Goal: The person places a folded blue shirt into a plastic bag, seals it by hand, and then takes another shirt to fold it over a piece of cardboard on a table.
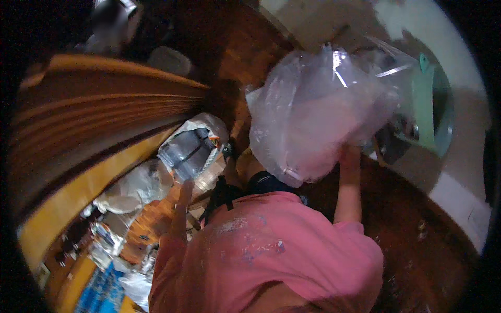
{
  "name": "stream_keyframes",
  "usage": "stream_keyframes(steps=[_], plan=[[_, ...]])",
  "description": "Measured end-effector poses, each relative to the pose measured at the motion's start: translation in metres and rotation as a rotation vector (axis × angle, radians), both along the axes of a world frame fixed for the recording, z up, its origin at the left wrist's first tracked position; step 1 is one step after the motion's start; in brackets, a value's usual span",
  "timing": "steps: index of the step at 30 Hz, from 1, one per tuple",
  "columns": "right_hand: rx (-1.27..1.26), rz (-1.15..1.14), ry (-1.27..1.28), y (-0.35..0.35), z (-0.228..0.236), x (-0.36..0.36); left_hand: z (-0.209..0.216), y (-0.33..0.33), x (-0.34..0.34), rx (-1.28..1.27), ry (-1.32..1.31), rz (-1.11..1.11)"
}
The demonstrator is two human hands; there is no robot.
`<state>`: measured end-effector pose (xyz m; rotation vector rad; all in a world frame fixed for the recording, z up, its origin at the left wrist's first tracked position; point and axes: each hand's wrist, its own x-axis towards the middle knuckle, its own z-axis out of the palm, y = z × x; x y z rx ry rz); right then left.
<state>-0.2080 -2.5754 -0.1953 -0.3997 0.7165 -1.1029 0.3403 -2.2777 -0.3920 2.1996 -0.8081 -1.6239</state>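
Right grip point(348, 152) on plastic bag point(313, 112), wooden floor point(412, 229)

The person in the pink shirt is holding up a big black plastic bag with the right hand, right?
Not quite. The plastic bag is clear and see-through, not black. The head view shows the right hand holding it up from underneath, and the shirt is pink, just as you said.

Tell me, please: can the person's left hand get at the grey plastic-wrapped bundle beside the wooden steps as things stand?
Probably yes. The left hand is raised just below the grey plastic-wrapped bundle, with nothing visible between them. The right hand is busy holding up the large clear plastic bag, which hangs off to the side and does not block the way.
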Motion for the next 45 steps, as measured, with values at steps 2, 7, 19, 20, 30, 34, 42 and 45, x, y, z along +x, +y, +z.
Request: stream_keyframes(steps=[2, 7, 19, 20, 30, 34, 42, 45], plan=[[-0.041, 0.059, -0.062, -0.018, 0.012, 0.022, 0.026, -0.017, -0.016, -0.018, 0.094, 0.168], [-0.048, 0.269, -0.138, -0.027, 0.019, 0.115, 0.124, -0.145, -0.095, -0.321, 0.793, 0.541], [0.045, 0.834, -0.151, 0.087, 0.037, 0.403, 0.2, 0.001, 0.014, -0.791, 0.765, 1.094], [0.033, 0.863, -0.145, 0.102, 0.045, 0.43, 0.209, 0.028, 0.035, -0.817, 0.761, 1.144], [-0.267, 1.512, 0.527, 0.267, 0.036, 0.606, 0.202, 0.28, 0.12, -0.901, 0.817, 1.397], [-0.593, 1.487, 0.693, 0.299, 0.034, 0.617, 0.171, 0.293, 0.139, -0.731, 0.48, 1.065], [-0.862, 1.32, 1.307, 0.295, -0.006, 0.609, 0.195, 0.257, 0.138, -0.703, 0.512, 0.964], [-1.204, 1.124, 1.348, 0.299, -0.011, 0.583, 0.155, 0.224, 0.123, -0.653, 0.574, 0.985]])
